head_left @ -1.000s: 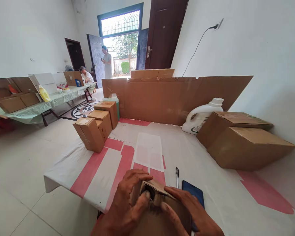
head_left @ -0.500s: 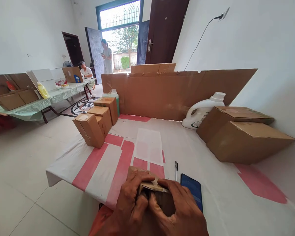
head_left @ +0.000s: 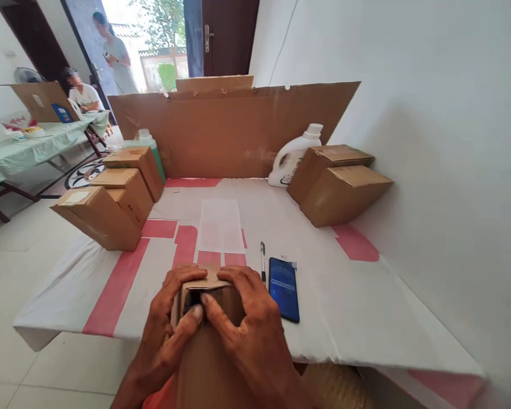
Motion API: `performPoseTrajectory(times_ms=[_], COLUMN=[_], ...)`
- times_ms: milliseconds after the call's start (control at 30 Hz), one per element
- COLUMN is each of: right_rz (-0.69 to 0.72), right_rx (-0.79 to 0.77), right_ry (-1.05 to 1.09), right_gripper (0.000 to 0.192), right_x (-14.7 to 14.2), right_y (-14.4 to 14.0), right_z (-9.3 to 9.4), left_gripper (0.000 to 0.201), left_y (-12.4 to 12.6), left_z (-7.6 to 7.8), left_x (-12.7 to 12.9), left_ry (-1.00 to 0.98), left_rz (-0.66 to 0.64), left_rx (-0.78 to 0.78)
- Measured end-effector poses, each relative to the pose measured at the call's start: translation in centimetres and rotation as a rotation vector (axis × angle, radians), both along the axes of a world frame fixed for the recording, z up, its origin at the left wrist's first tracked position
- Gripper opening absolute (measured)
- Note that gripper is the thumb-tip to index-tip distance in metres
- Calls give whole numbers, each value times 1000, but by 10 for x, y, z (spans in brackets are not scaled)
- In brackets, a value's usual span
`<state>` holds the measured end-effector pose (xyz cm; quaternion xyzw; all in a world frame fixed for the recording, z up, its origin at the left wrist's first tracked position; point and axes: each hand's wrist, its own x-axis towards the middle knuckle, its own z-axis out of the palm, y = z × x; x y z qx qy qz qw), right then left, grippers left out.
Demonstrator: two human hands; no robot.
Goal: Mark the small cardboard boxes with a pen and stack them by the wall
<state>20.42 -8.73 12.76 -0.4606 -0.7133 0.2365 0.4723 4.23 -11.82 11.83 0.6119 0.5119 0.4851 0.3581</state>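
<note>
gripping a brown cardboard box (head_left: 208, 363) at the near edge of the table (head_left: 336, 295), left hand (head_left: 168, 318) and right hand (head_left: 253, 321) curl around its far end, thumbs at the dark opening (head_left: 193, 299); rightward lie a pen (head_left: 263, 260) and smartphone (head_left: 284, 291), with a white jug (head_left: 301, 149) farther back.

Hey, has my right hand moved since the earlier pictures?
Yes: in view, your right hand has shifted left relative to the phone, which it covered more of earlier.

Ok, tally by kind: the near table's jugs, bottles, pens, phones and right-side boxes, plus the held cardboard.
White plastic jug: 1
Green-filled plastic bottle: 1
Slim black-tipped pen: 1
Black rectangular phone: 1
Brown cardboard boxes, right side: 2
Held brown cardboard item: 1
Total: 7
</note>
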Motion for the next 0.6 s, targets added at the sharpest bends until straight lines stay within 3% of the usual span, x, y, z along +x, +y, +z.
performPoseTrajectory(times_ms=[100,200,267,333,400,600], right_rz=[-6,-212,-367,-400,-372,-404], right_rx=[-100,-244,-402,-589,-706,-811], right_ry=[116,99,-156,-466,-644,-733], right_gripper=[35,38,34,26,21,21], right_x=[13,51,76,88,86,49], right_y=[4,24,44,64,79,99], right_z=[-2,-16,-32,-53,-73,-108], left_gripper=[33,33,32,32,32,39], left_y=[-2,-3,-2,0,2,3], left_z=[-3,-3,-1,1,1,-2], left_x=[-8,-10,-9,-7,-6,-10], left_ry=[36,30,-5,-28,-22,45], left_rz=[41,68,98,110,99,-10], left_rx=[-24,-55,-62,-52,-41,-38])
